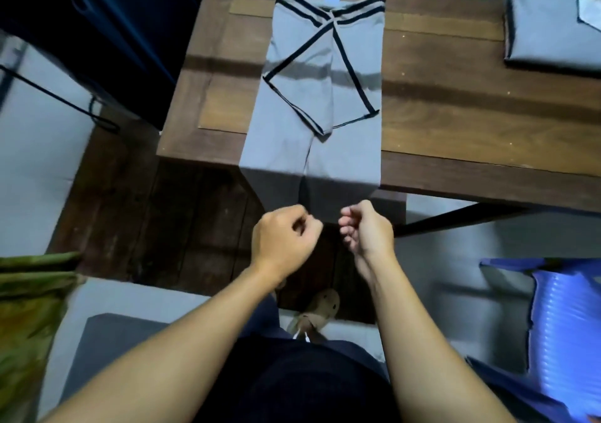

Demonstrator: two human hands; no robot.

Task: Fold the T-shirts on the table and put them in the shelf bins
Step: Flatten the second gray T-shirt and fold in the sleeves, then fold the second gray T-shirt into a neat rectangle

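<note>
The T-shirt (312, 103) lies sleeves-in on the tabletop (455, 113), its hem hanging over the near edge; left hand (286, 232) and right hand (367, 227) curl at that hem, their hold on it unclear; an uneven lift could skew the fold or drag the shirt off.

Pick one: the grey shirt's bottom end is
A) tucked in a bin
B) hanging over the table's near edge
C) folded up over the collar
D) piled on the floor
B: the grey shirt lies lengthwise on the table with its sleeves folded in. Its lower end drapes past the near edge, just above the left hand and right hand.
</note>
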